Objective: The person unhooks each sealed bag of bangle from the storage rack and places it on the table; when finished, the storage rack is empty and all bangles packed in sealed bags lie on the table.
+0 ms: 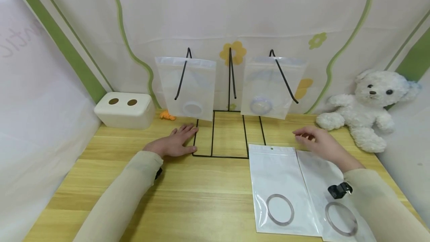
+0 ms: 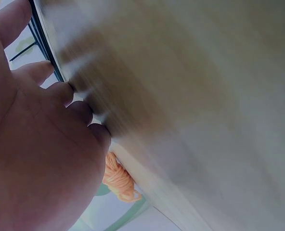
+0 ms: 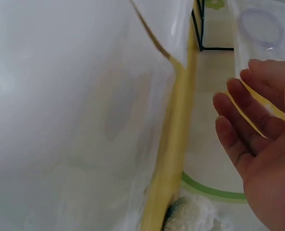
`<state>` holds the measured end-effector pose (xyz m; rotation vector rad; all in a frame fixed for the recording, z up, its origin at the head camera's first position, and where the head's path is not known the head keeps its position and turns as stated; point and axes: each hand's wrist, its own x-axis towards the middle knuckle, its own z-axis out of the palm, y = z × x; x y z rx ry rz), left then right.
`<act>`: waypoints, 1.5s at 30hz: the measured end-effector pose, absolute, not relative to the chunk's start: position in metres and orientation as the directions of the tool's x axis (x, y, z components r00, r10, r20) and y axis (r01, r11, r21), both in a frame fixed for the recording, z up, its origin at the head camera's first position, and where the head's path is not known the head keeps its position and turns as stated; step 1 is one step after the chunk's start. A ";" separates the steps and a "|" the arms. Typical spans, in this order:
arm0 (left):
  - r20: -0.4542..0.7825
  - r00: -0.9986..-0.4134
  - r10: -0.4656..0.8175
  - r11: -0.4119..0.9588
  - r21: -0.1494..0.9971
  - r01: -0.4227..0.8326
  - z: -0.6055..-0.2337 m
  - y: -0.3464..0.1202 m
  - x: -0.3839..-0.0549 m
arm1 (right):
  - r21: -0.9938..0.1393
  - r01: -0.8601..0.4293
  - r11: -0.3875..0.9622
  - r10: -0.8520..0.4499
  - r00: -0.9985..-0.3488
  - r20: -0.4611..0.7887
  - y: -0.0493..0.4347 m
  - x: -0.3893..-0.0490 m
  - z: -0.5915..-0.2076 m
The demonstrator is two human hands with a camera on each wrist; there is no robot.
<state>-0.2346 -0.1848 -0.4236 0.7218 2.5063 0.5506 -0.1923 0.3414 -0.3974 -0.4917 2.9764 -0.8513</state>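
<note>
My left hand (image 1: 176,141) lies palm down with spread fingers, thumb and fingertips at the left base wire of a black wire display rack (image 1: 230,157). From the rack's left hook hangs a translucent zip bag (image 1: 203,85) with a ring-shaped item low inside. A similar bag (image 1: 256,81) hangs on the right hook; the middle hook (image 1: 232,74) is bare. My right hand (image 1: 317,143), fingers loosely bent and holding nothing, hovers near the top of a flat white zip bag (image 1: 314,165). Overlapping its left edge is another zip bag (image 1: 279,171). Each contains a ring (image 1: 280,209).
A white box (image 1: 125,113) with two round holes stands at the back left, beside a small orange yarn bundle (image 1: 167,115). At the back right sits a white teddy bear (image 1: 367,111). A patterned cloth (image 1: 215,18) hangs behind the wooden table (image 1: 188,201).
</note>
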 end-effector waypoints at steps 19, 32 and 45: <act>-0.336 -0.750 0.570 0.785 0.493 0.375 -0.423 -0.184 -0.234 | -0.667 -0.388 0.636 -0.017 -0.871 0.490 0.304 -0.218 -0.329; -0.335 -0.752 0.567 0.786 0.494 0.373 -0.421 -0.186 -0.235 | -0.757 -0.408 0.510 0.233 -0.782 0.578 0.281 -0.249 -0.297; -0.338 -0.749 0.570 0.786 0.489 0.378 -0.423 -0.186 -0.235 | -0.832 -0.423 0.360 0.269 -0.806 0.527 0.280 -0.272 -0.285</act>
